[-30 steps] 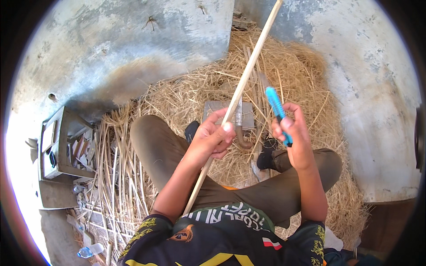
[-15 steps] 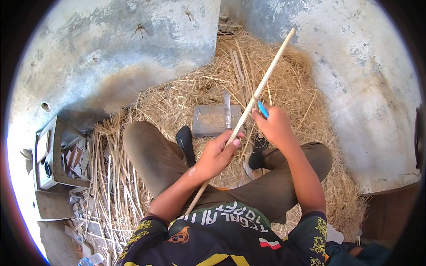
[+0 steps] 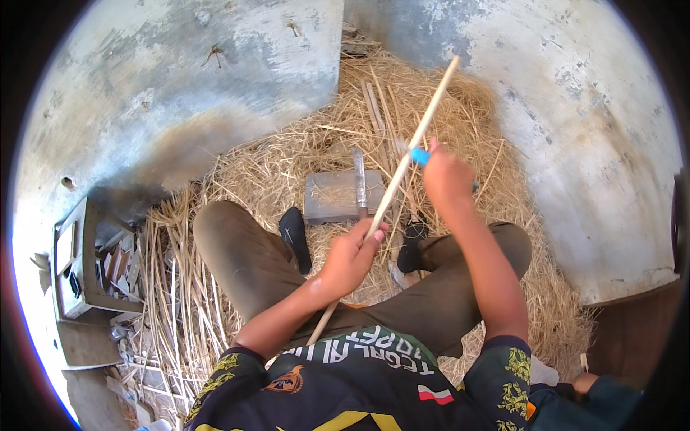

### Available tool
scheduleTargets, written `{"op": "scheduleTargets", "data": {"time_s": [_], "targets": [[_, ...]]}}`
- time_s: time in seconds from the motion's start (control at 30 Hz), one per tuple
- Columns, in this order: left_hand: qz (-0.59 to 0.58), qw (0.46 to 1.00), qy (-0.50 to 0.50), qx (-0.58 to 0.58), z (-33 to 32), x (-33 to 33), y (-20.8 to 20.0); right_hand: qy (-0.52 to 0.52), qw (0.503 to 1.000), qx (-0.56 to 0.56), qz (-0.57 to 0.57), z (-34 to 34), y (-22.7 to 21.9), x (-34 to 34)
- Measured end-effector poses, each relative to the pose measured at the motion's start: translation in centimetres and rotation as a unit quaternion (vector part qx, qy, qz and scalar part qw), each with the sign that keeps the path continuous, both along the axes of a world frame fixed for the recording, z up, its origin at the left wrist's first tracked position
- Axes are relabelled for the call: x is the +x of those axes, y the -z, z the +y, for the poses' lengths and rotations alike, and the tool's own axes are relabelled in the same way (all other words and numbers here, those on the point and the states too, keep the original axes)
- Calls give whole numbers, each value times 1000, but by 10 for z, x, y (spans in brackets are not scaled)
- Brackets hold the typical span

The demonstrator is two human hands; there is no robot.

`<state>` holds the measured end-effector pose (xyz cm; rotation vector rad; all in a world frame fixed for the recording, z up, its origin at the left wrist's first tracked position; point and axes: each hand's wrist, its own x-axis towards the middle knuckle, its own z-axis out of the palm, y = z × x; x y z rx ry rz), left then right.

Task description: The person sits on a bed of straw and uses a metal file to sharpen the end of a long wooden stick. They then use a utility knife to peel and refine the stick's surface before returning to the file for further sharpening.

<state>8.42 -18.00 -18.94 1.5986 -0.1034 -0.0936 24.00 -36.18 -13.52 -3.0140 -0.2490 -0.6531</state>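
A long, peeled pale wooden stick (image 3: 429, 115) slants from my lap up to the far right. My left hand (image 3: 353, 253) is closed round its lower middle, with the lower end passing under my forearm to my shirt. Closed round a blue-handled knife (image 3: 420, 156), my right hand (image 3: 449, 183) is at the stick's right side, above the left hand. The knife's pale blade is smeared by motion and appears to lie across the stick. Beyond my left hand, a large knife (image 3: 360, 179) with a long metal blade rests on a grey block (image 3: 327, 197).
Straw and shavings (image 3: 287, 147) cover the floor around my crossed legs. Long thin sticks (image 3: 194, 287) lie at the left, beside a wooden frame (image 3: 90, 266) holding scraps. Weathered walls (image 3: 560, 129) stand ahead and right. Another person's hand (image 3: 586, 383) shows at lower right.
My right hand has moved slightly up and right, turning the knife across the stick. The stick's far tip has shifted left and a little down in the picture; my left hand keeps its hold.
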Motion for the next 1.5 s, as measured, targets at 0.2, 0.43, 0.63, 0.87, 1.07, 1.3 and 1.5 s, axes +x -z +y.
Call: {"op": "scheduleTargets", "data": {"time_s": [0.2, 0.43, 0.63, 0.87, 1.07, 1.3, 1.5], "targets": [[-56, 997, 43, 23, -16, -8, 12, 129, 991, -8, 32, -56, -56, 66], [-9, 993, 101, 62, -20, -12, -1, 284, 957, 39, -32, -139, -59, 109], [86, 983, 142, -83, -18, -3, 8, 229, 971, 67, 27, -108, -70, 81], [137, 970, 100, -171, -2, 12, 0, 50, 995, 0, 90, -39, -28, 49], [121, 974, 72, -177, 17, 22, -3, -99, 994, -15, 37, 9, -5, 10], [121, 980, 19, -160, 18, 24, 2, -162, 986, -29, 10, 27, 11, -10], [27, 999, -23, -15, 4, 16, 10, -83, 996, -13, 14, 7, 3, 37]]}}
